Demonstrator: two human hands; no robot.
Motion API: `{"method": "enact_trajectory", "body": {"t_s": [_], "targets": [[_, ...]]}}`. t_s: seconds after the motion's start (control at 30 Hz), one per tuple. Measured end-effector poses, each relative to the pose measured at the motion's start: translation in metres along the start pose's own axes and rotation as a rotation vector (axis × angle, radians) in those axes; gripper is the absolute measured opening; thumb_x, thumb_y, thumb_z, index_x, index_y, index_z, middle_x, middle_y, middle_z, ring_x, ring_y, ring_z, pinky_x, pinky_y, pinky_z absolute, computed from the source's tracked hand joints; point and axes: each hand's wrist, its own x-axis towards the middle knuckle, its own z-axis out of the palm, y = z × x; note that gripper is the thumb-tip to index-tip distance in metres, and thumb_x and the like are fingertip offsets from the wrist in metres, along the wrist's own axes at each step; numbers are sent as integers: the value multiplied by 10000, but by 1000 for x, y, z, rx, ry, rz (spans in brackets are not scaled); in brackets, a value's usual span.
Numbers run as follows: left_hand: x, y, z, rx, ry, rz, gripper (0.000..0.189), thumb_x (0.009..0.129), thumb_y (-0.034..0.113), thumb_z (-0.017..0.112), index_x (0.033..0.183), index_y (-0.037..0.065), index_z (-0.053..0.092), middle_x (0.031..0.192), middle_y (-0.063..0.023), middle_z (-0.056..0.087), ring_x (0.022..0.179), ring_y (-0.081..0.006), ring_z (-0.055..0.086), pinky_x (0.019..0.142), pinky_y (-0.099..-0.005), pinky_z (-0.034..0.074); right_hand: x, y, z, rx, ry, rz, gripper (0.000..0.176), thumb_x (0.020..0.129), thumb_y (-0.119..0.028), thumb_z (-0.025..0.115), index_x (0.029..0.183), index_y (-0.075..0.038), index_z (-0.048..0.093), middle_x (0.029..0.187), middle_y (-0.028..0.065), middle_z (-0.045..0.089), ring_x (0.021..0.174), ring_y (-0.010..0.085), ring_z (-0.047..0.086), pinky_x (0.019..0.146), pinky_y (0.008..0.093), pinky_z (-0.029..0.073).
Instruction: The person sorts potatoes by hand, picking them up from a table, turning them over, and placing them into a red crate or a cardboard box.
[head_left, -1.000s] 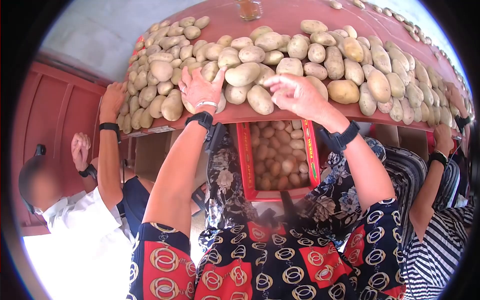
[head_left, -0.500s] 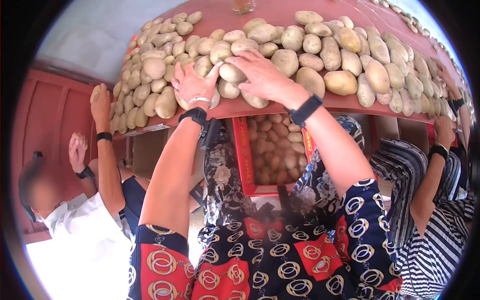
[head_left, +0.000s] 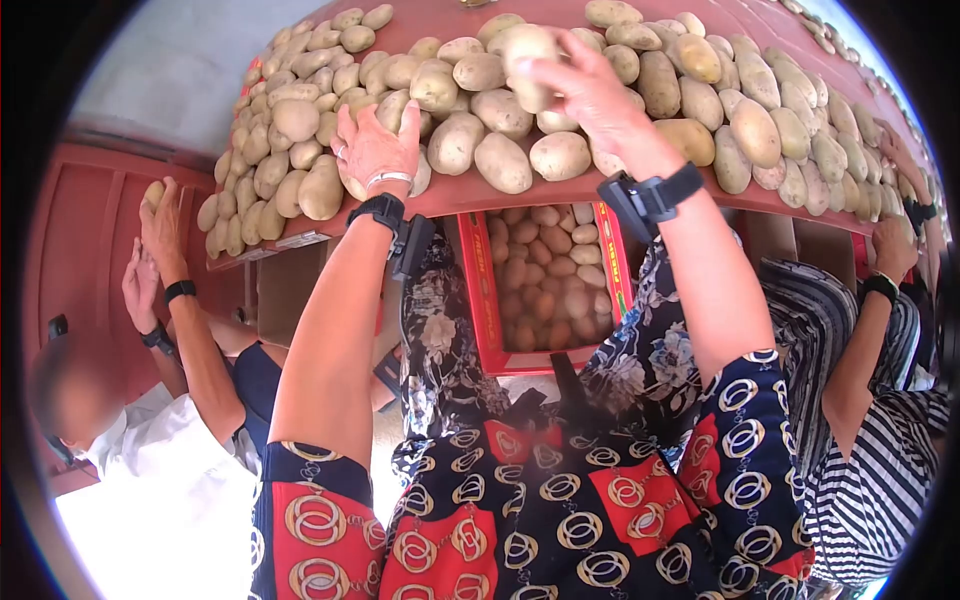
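Nearest, between the person's knees in dark floral trousers (head_left: 435, 335), an open red box (head_left: 479, 290) holds many smaller potatoes (head_left: 545, 260). It sits low, partly under the near edge of a red table (head_left: 450, 200).

Just past that edge, the left hand (head_left: 378, 145) lies palm down over the front of the potato pile (head_left: 297, 119). Its fingers are spread over the potatoes and its thumb stands well apart, with no potato closed in the grip. It wears a ring and a bracelet.

A little farther in, the right hand (head_left: 600, 100) pinches one pale potato (head_left: 530, 62) between thumb and fingers, opened about as wide as the potato. The potato lies at the fingertips, on the side toward the left hand, over the middle of the pile. It is blurred, and its underside cannot be made out.

Off to the left, a person in a white shirt (head_left: 170, 460) holds up a potato (head_left: 153, 194). At the right, a person in a striped top (head_left: 880, 480) has a hand (head_left: 893, 247) by the table edge.
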Motion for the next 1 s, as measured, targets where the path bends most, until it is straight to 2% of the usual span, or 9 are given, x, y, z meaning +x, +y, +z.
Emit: {"method": "enact_trajectory", "body": {"t_s": [0.13,0.27,0.3,0.37,0.4,0.47,0.67,0.83,1.0], "targets": [[-2,-3,2,-13,10,4,632,730,561,583,1162,101,552,1399,-123,314,1249,-419,286,1011,-541,254,-10,-5,-23,299,-106,191,244,790,-235,674,964,-72,621,803,25,609,693,111,596,598,236,502],[0,-4,5,-7,27,29,606,737,532,587,1158,98,551,1396,-125,317,1241,-423,295,1002,-544,266,-43,-22,-13,-351,-434,349,230,783,-123,644,1008,-94,604,812,-19,589,666,52,528,612,204,459],[0,-5,4,-10,36,36,595,739,521,590,1155,96,551,1394,-125,318,1240,-425,297,1000,-545,270,-48,-8,-10,-548,-558,40,241,754,-157,678,979,-97,614,811,-6,596,715,78,543,658,233,455],[1,-3,4,-18,53,33,591,739,515,593,1154,95,552,1393,-124,322,1238,-427,297,998,-545,273,-62,3,-9,-748,-703,11,314,699,-268,710,923,-68,621,764,87,624,740,208,604,688,327,477],[-1,-3,3,-12,42,28,587,739,509,595,1152,95,552,1391,-122,325,1237,-429,297,997,-545,276,-67,-3,-5,-845,-785,133,363,665,-246,713,953,-47,616,808,147,631,776,280,614,706,364,480],[-1,-3,2,-5,43,22,586,736,502,601,1156,96,549,1389,-117,329,1236,-429,298,998,-544,275,-71,16,-11,-1034,-883,47,352,666,-171,683,975,-20,609,831,161,632,782,296,614,694,377,484],[-1,-3,4,-2,35,22,582,734,496,609,1152,95,551,1389,-117,330,1229,-434,301,999,-542,275,-62,31,-15,-870,-771,25,300,717,-54,615,1014,-12,599,855,151,635,755,256,628,684,347,505],[-1,-8,7,2,63,59,574,736,497,608,1145,98,557,1389,-117,329,1220,-430,311,994,-541,280,-50,16,-13,-746,-733,96,254,753,-100,643,994,-24,611,839,71,618,725,118,601,650,252,489],[0,-6,6,6,49,35,569,733,495,612,1144,104,559,1387,-116,334,1215,-427,317,984,-542,292,-48,14,-13,-629,-686,101,233,755,-92,634,973,-16,611,835,73,615,751,127,595,676,263,486]]}}
